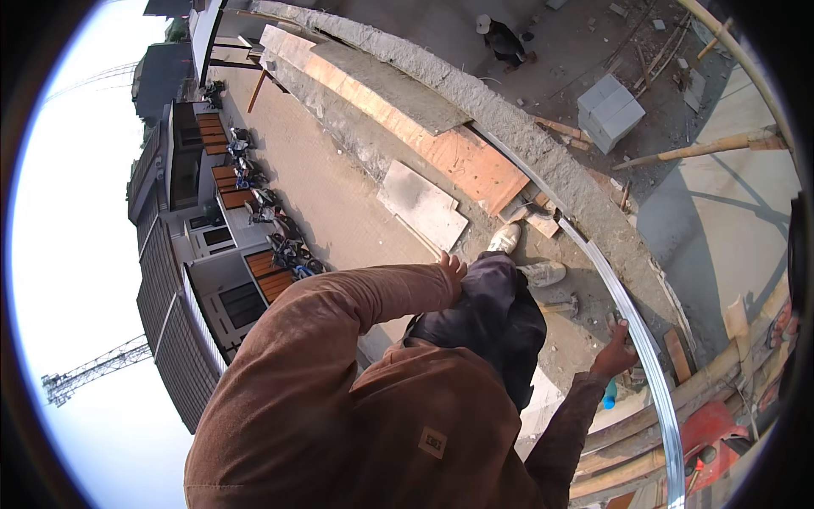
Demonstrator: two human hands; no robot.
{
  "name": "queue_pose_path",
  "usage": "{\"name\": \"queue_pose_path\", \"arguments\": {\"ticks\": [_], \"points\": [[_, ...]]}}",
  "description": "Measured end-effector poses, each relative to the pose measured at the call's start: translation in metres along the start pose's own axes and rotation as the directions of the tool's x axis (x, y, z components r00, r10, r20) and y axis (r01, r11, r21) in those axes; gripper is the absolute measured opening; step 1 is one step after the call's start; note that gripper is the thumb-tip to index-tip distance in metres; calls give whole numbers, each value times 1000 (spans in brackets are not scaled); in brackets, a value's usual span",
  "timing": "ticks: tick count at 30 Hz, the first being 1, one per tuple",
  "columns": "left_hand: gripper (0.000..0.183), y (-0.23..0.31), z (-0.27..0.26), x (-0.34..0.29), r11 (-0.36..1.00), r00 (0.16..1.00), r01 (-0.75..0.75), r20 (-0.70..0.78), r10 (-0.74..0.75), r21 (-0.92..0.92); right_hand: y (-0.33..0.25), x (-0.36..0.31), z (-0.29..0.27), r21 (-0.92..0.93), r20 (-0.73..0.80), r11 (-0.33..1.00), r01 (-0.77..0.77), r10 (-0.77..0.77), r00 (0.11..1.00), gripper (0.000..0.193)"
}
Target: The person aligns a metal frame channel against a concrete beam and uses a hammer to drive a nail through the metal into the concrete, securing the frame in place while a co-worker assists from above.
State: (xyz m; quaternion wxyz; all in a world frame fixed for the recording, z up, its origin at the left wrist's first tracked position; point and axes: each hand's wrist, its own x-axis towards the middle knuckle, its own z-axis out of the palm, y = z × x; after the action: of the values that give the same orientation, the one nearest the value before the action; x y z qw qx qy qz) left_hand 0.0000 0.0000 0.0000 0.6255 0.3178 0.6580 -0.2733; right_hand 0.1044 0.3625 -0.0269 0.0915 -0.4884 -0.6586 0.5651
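My left hand (pixel 454 270) rests by my bent knee in dark trousers, its fingers apart and holding nothing. Down to the right, my right hand (pixel 616 355) is closed beside a long, shiny metal channel (pixel 628 312). Its fingers curl around something small and dark against the channel's near edge, too small to make out. The channel runs along the rough concrete ledge (pixel 560 161) and curves past me to the lower right. A hammer (pixel 560 306) lies on the ledge near my light shoes (pixel 543 272).
Orange-faced boards (pixel 479 170) and a pale broken panel (pixel 421 204) lie ahead. Below on the right are stacked grey blocks (pixel 609 112), bamboo poles (pixel 695 151) and a crouching person (pixel 502 41). At left, far below, motorbikes (pixel 288 242) line a paved lane. A red container (pixel 714 437) sits lower right.
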Motion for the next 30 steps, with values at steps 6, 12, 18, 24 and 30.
{"name": "queue_pose_path", "arguments": {"ticks": [6, 12, 18, 24, 30], "points": [[48, 7, -2, 30, 951, 979, -46, -202, -17, -305, 2, 1, -1, 38, 8, 999, -10, 10, 1000, 32], [53, -1, 1, 8, 847, 970, -104, -242, -30, -521, 27, -1, 7, 303, -127, 948, 95, -58, 990, 36], [39, 8, -8, -21, 714, 940, -288, -332, 82, -639, 9, -4, 5, 321, -69, 947, -26, 50, 996, 43], [82, 32, -11, -55, 720, 839, -251, -516, -171, -647, 5, -6, 7, 392, -76, 919, 32, -2, 997, 37], [99, 12, -16, -56, 611, 987, -157, -111, 113, -776, 14, -3, 8, 377, -82, 925, 34, -3, 997, 24]]}}
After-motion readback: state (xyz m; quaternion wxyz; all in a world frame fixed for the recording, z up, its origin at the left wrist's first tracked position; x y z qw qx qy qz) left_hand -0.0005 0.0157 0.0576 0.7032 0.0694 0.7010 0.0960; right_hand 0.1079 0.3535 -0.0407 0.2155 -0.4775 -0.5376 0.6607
